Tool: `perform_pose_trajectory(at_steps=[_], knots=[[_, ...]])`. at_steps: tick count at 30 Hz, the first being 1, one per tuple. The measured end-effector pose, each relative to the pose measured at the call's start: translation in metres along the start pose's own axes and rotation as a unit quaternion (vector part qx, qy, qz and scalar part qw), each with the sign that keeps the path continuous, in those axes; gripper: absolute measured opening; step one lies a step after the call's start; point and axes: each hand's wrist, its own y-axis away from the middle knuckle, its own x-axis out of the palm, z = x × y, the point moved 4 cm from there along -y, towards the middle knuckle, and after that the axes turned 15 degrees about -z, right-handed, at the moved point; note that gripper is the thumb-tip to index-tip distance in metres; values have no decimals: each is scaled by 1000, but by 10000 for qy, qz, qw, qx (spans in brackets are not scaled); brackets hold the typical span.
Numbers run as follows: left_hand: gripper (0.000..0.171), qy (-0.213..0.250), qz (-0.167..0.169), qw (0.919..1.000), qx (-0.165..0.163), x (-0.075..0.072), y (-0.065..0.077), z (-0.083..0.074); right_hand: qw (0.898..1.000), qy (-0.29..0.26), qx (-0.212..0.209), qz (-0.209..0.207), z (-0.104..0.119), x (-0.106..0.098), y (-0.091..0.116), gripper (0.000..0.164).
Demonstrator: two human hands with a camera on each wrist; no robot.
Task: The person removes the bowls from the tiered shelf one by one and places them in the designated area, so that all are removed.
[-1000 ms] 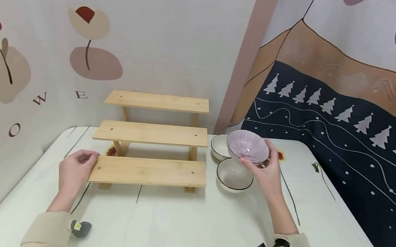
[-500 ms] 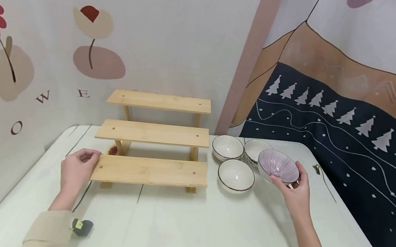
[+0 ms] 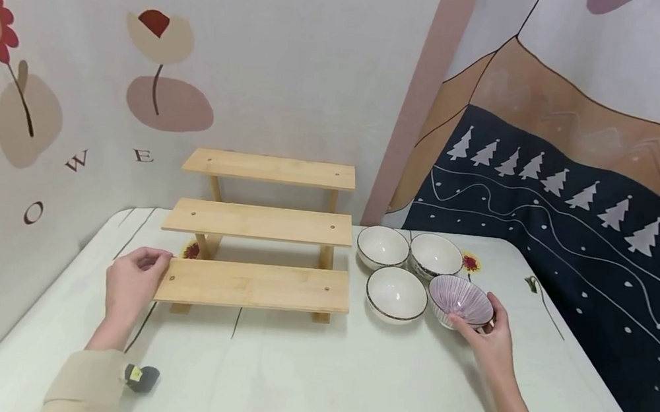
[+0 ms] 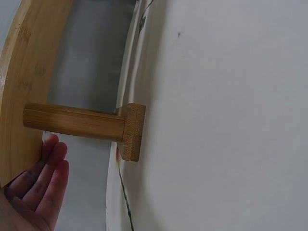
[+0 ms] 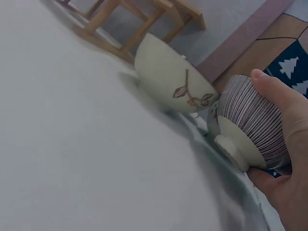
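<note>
A three-tier wooden shelf stand (image 3: 251,284) stands on the table. My left hand (image 3: 134,283) grips the left end of its lowest board; the left wrist view shows the fingers (image 4: 52,180) under the board beside a round leg (image 4: 74,120). My right hand (image 3: 490,337) holds a purple-striped bowl (image 3: 461,298), thumb and fingers on opposite sides of it. In the right wrist view the striped bowl (image 5: 252,120) is tilted, its pale foot showing. Beside it are three cream bowls with dark rims: front (image 3: 396,295), back left (image 3: 382,247) and back right (image 3: 435,254).
A pale cloth with printed flowers covers the table (image 3: 302,376). Behind rises a light wall cloth (image 3: 296,63), with a dark tree-patterned cloth (image 3: 577,236) along the right side.
My right hand has carried the striped bowl right and toward me, from over the cream bowls down to beside the front one. The back right cream bowl has come into view. My left hand keeps its grip.
</note>
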Motion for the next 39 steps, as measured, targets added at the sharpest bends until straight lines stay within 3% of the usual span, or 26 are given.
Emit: perform_pose_trajectory(at_steps=[7, 20, 29, 36, 39], knots=[[29, -41, -42, 10000, 43, -3, 2, -1, 9994, 159, 151, 258, -15, 4, 3, 101], [30, 0, -48, 10000, -80, -3, 3, -4, 9933, 199, -184, 1128, -11, 8, 8, 110], [31, 68, -57, 9999, -76, -5, 6, -6, 9915, 414, -148, 1226, -6, 11, 6, 112], [31, 48, -29, 10000, -39, -6, 9, -8, 9899, 953, -64, 1049, -4, 10, 11, 114], [31, 81, -28, 10000, 23, -5, 7, -12, 9918, 835, 11, 969, -2, 12, 11, 115]])
